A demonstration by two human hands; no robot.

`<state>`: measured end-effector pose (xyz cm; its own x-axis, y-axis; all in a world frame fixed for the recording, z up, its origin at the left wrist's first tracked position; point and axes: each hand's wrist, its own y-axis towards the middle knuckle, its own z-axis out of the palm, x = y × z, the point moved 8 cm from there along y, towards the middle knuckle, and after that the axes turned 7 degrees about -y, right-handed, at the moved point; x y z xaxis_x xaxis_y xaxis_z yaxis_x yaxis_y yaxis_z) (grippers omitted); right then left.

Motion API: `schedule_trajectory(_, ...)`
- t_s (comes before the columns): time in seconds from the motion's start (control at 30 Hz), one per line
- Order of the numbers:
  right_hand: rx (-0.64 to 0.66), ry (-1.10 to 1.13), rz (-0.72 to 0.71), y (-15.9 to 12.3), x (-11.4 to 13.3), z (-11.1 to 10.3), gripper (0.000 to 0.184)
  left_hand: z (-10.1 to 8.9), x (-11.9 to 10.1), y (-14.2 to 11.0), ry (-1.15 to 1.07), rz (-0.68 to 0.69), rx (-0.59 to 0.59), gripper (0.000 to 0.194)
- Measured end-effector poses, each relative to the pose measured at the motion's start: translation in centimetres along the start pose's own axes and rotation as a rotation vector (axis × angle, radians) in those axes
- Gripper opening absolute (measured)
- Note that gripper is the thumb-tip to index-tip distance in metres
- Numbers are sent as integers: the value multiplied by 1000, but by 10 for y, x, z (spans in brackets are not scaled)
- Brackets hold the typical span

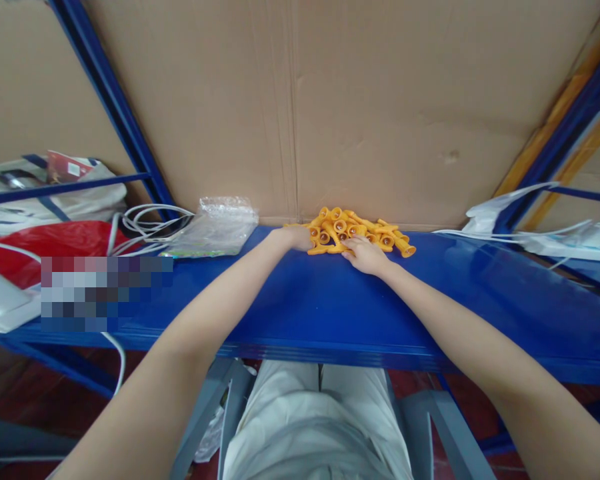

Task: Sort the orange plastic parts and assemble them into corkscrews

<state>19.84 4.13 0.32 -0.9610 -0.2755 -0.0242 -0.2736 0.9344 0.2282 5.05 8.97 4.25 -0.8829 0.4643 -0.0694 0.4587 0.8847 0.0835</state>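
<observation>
A heap of yellow-orange plastic pieces (341, 227), with round cup-like ends and a metallic spot inside several of them, lies at the back of the blue tabletop (300, 307). My left hand (298, 237) is at the heap's left edge, its fingers mostly hidden against the pieces. At the front of the heap, my right hand (366, 255) touches the pieces with its fingers stretched over them and apart. Whether either hand grips a single piece does not show clearly.
A cardboard sheet (355, 113) stands behind the table. To the left are a clear plastic bag (217, 230), white cables (150, 220), a red bag (75, 247) and a cloth bag (87, 193). White plastic (495, 210) and a power strip (580, 245) lie right.
</observation>
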Motion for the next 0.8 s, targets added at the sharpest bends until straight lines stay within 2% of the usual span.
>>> schedule_trajectory(0.03,-4,3,3,0,-1,0,45,7,-4,-1,32,-31,70,32)
schedule_trajectory(0.1,-15,7,5,2,-2,1,45,14,-6,-3,66,-75,108,36)
schedule_trajectory(0.2,-36,11,2,4,-5,2,44,19,4,-6,39,-115,25,42)
schedule_trajectory(0.37,-59,21,20,5,-8,3,42,29,21,-4,-131,75,-167,36)
schedule_trajectory(0.43,-61,18,22,4,-8,2,43,29,28,-2,-197,80,-210,35)
schedule_trajectory(0.6,-36,7,19,2,-5,1,44,26,39,3,-331,-9,-260,27)
schedule_trajectory(0.8,-61,-9,5,3,-8,2,44,25,53,-1,-437,-215,-321,25)
